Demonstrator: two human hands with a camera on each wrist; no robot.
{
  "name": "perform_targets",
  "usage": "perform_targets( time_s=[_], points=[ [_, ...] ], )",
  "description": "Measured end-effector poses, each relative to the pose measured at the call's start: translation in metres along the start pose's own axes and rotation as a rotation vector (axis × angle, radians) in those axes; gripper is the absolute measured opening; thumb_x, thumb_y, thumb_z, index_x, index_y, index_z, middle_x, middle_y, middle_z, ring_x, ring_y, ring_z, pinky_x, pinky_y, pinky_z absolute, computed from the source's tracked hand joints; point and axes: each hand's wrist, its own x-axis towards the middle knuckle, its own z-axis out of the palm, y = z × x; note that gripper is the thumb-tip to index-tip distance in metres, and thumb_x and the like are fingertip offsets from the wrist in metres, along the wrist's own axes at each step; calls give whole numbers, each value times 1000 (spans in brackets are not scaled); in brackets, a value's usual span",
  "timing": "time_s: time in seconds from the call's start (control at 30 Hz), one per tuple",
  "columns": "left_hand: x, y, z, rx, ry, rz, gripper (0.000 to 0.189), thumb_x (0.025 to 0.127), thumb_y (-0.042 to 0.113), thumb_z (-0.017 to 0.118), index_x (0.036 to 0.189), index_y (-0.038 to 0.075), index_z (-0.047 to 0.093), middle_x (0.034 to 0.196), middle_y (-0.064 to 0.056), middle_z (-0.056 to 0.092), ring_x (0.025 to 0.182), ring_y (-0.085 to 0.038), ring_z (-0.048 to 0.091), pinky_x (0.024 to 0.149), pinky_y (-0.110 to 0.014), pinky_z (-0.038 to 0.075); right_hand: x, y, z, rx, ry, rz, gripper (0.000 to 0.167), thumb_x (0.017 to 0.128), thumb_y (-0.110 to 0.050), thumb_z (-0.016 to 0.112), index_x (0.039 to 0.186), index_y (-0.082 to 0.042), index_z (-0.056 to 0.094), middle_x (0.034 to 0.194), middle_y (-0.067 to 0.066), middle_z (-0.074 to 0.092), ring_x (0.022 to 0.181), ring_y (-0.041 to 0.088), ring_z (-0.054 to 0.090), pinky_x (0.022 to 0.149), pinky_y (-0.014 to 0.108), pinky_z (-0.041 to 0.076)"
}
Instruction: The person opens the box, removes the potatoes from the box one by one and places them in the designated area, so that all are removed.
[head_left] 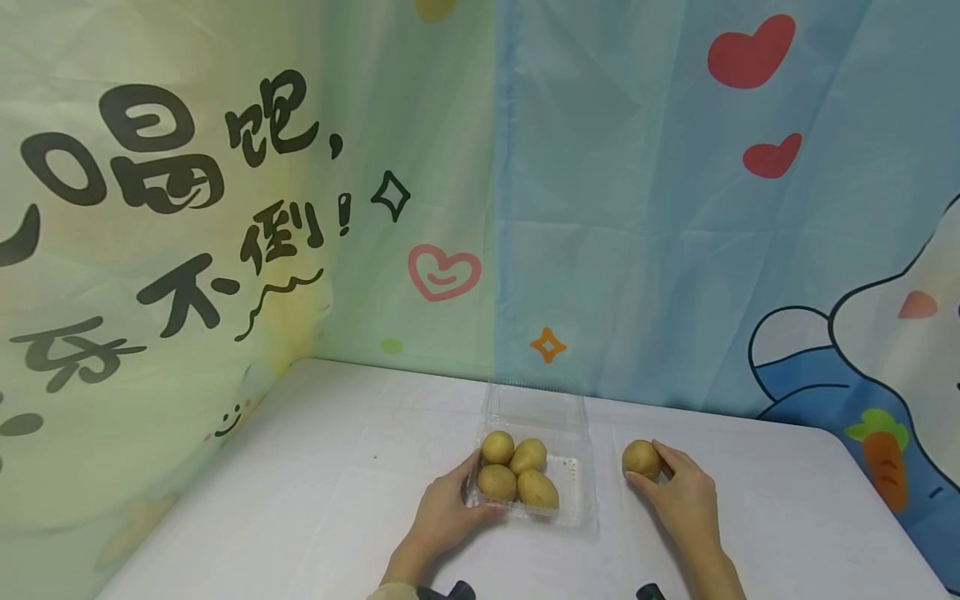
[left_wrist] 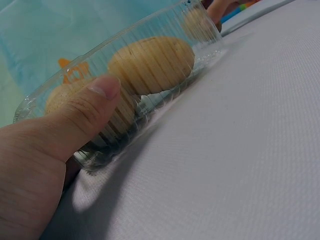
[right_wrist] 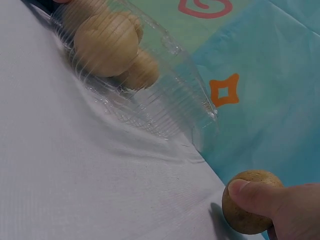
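A clear plastic clamshell box (head_left: 573, 492) stands on the table with its lid (head_left: 534, 408) folded back. Several potatoes (head_left: 537, 488) fill its left part, while the right part shows bare plastic. My left hand (head_left: 450, 510) grips the box at its left front corner, thumb along the ribbed front wall in the left wrist view. To the right of the box, my right hand (head_left: 684, 493) pinches a single round potato (head_left: 641, 459) between thumb and fingers. In the right wrist view that potato (right_wrist: 250, 210) is close over the cloth, its shadow beside it.
A white cloth covers the table (head_left: 315, 483). Behind it hangs a printed curtain (head_left: 600, 250) with hearts and lettering, meeting the table's back edge. Two dark objects (head_left: 459, 590) poke in at the bottom of the head view.
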Motion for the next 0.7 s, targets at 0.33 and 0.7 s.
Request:
perform_targets(
  time_s=[0.33, 0.7],
  points=[
    [0, -1, 0, 8, 1, 8, 95, 71, 61, 72, 144, 10, 40, 141, -10, 52, 126, -30, 53, 105, -44, 46, -1, 3, 3, -3, -4, 5, 66, 69, -17, 85, 124, 6, 58, 119, 26, 62, 106, 41, 63, 90, 50, 53],
    [0, -1, 0, 4, -2, 0, 98, 70, 67, 68, 145, 12, 40, 142, -9, 51, 127, -29, 52, 106, -44, 44, 0, 4, 2, -6, -32, 40, 68, 72, -20, 83, 128, 6, 55, 121, 27, 61, 109, 42, 61, 91, 52, 52]
  ],
)
